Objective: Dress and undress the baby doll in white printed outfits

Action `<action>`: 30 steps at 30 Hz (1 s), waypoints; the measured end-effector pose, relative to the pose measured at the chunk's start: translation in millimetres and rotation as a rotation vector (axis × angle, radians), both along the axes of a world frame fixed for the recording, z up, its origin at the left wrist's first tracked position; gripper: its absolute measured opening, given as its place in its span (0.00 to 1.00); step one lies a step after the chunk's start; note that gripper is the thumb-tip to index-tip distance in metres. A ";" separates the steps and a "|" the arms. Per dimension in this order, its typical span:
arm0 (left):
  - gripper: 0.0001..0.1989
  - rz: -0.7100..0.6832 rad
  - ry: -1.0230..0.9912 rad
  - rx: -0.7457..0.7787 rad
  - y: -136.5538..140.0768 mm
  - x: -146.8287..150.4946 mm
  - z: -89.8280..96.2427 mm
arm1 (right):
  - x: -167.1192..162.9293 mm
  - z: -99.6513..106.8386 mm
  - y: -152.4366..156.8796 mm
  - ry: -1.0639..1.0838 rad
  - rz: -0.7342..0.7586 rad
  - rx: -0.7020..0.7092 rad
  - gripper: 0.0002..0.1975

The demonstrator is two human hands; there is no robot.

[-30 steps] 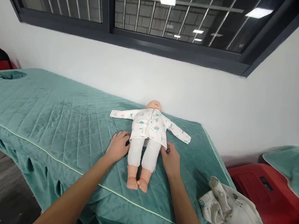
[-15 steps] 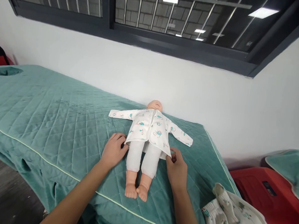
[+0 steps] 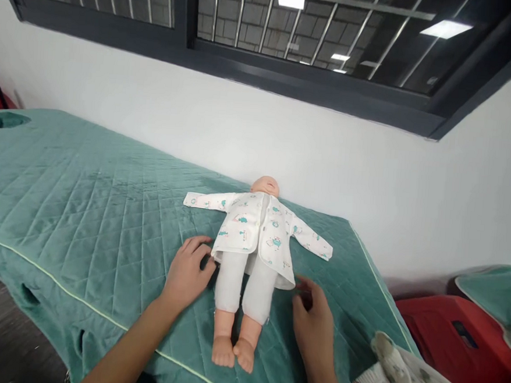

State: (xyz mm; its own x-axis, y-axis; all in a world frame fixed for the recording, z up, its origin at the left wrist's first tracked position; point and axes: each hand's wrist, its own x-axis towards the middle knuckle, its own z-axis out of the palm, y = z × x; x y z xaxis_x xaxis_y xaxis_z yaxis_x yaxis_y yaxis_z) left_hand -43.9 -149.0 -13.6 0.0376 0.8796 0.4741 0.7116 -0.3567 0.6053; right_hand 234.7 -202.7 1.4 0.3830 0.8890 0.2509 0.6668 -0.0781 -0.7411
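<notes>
A baby doll [image 3: 246, 331] lies on its back on the green quilted bed, head toward the wall and bare feet toward me. It wears a white jacket [image 3: 239, 228] with a small printed pattern, its sleeves spread out to both sides. The jacket front hangs slightly parted below the chest, over the doll's white legs. My left hand [image 3: 188, 274] rests on the bed beside the jacket's lower left corner, thumb and fingers apart. On the other side, my right hand [image 3: 314, 318] is just off the lower right corner, its fingers loosely bent with a gap to the thumb.
A crumpled patterned white cloth or garment [image 3: 417, 381] lies at the bed's near right corner. Past that edge stand a red plastic object [image 3: 460, 328] and some green fabric [image 3: 497, 296]. A white wall [image 3: 156, 103] with a dark-framed window [image 3: 267, 75] borders the bed's far side.
My right hand has come off the jacket's hem and moved a little right and nearer me. My left fingers have spread beside the hem. The view has shifted slightly.
</notes>
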 end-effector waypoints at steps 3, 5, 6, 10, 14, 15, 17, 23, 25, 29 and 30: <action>0.09 0.059 -0.144 0.053 1.2 -2.7 5.4 | 3.8 8.2 6.8 0.105 -0.035 0.102 0.14; 0.11 0.057 -0.247 0.086 17.2 2.7 18.0 | -0.2 24.1 27.9 0.128 0.004 0.158 0.13; 0.12 0.030 -0.290 0.091 30.5 8.3 27.5 | -4.2 34.4 43.9 0.124 0.044 0.187 0.13; 0.10 -0.090 -0.376 -0.003 106.2 45.8 75.5 | -25.2 72.9 130.6 0.071 0.156 0.187 0.13; 0.10 -0.241 -0.263 -0.177 169.8 79.7 101.4 | -38.8 78.8 200.2 -0.039 0.176 0.103 0.13; 0.10 -0.270 -0.239 -0.205 178.8 84.4 101.0 | -39.9 75.6 208.7 -0.049 0.168 0.073 0.15; 0.09 -0.308 -0.236 -0.229 189.0 89.5 94.4 | -40.0 68.5 216.2 -0.039 0.168 0.009 0.17; 0.07 -0.305 -0.245 -0.207 193.7 90.5 76.5 | -38.3 64.4 215.3 -0.037 0.188 -0.024 0.13; 0.07 -0.296 -0.234 -0.157 193.4 92.9 79.1 | -37.8 65.0 217.2 -0.032 0.166 -0.014 0.09; 0.07 -0.260 -0.264 -0.063 191.2 101.2 86.5 | -33.9 63.3 219.8 0.105 0.156 -0.004 0.09; 0.07 -0.255 -0.278 -0.059 190.5 102.7 87.2 | -32.8 62.9 219.9 0.161 0.164 -0.008 0.10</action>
